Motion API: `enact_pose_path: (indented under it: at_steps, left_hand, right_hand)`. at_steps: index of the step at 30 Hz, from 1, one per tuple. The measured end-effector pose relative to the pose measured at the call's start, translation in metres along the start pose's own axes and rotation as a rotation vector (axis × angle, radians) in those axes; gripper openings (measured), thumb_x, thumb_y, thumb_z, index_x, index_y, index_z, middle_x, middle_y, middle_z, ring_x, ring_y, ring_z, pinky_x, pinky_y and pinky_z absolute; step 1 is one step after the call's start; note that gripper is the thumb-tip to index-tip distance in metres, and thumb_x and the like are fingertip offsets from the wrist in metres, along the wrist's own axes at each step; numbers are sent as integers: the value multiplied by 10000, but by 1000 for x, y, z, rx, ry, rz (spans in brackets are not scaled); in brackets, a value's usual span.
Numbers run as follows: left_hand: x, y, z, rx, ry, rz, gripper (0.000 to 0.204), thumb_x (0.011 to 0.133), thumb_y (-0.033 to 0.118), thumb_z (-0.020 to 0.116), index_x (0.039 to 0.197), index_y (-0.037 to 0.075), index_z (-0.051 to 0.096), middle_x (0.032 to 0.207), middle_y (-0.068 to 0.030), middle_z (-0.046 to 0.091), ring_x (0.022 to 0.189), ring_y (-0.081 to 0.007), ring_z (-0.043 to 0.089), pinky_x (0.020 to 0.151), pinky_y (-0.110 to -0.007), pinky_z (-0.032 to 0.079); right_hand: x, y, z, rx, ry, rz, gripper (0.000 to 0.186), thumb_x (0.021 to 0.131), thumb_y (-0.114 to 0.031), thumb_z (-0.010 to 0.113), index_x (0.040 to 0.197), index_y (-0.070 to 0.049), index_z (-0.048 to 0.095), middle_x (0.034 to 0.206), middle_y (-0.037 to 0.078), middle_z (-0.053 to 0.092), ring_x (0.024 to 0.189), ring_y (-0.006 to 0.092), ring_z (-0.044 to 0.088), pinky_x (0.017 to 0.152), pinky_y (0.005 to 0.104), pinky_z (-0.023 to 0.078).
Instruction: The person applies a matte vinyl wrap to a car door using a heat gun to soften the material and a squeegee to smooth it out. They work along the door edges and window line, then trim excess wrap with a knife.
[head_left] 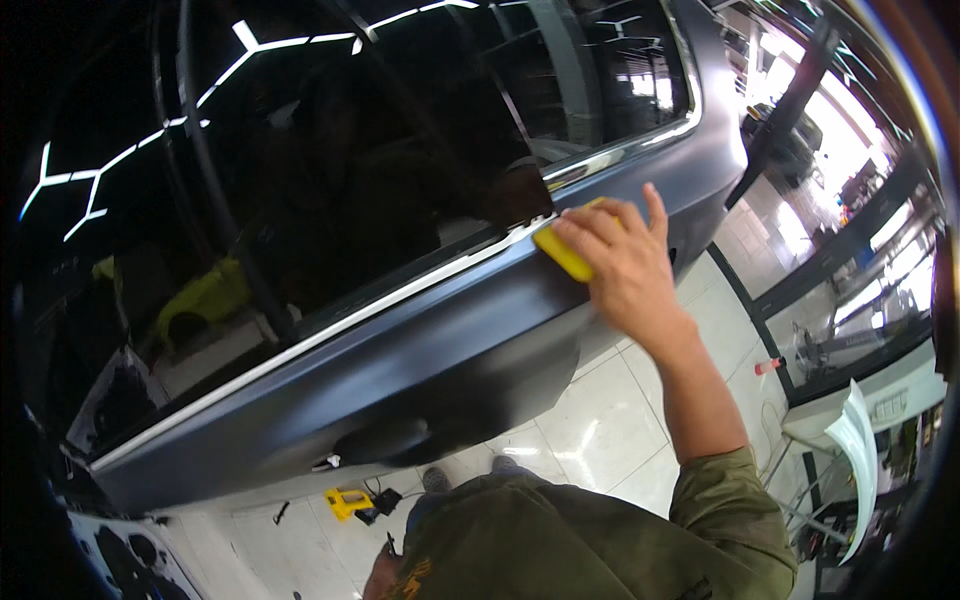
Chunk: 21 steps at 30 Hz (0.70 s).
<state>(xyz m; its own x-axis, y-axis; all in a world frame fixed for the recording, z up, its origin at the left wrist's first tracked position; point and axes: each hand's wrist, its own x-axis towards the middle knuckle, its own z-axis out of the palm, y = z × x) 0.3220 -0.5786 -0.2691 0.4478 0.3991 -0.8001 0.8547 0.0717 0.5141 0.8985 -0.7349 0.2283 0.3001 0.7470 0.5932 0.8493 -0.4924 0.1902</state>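
One yellow pad (562, 255) is grasped by the right grip (628, 258).
Held at that grip's nine o'clock, at one dark car panel (440, 340); the state of the left grip (381, 577) cannot be told.

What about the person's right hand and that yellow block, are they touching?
Touching. The head view shows it: the right hand curls over the yellow block, fingers pressed against it with no gap.

The pad (562, 254) is yellow, the car door (300, 405) dark blue-grey, the sleeve (728, 505) olive, the gridded floor (612, 415) off-white.
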Motion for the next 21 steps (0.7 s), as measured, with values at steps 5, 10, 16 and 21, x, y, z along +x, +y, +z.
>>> enact_pose_path:
  at_steps: [5,10,16,21]
  left_hand:
    - [-52,111,7,-309,22,-61,842,794,124,689,1469,1,200,1129,-188,615,898,-206,605,770,-326,500]
    - [-40,24,39,-465,-338,367,726,745,75,670,1398,39,355,1071,-171,631,1016,-239,574,858,-357,487]
    - [-97,-6,65,274,-263,853,418,778,122,606,1192,72,591,1097,-140,639,1003,-288,596,970,-362,428]
    - [-148,10,84,-312,-174,5,624,844,327,600,1333,-23,437,1178,-193,604,1013,-232,598,852,-327,479]
  right_hand:
    - [11,-40,-15,3,-44,-146,403,717,10,567,1105,-91,612,1116,52,597,1097,255,526,1104,533,193]
    - [0,-65,-12,-94,-40,-131,466,687,63,594,1136,-60,596,1162,85,589,1128,271,515,1086,506,240]
    - [5,-85,-2,-25,-62,-265,484,697,71,616,1168,-20,559,1192,153,550,1122,310,500,1035,460,332]
    - [5,-85,-2,-26,-12,-250,471,720,48,591,1181,-40,557,1167,135,554,1112,308,502,1031,472,321]
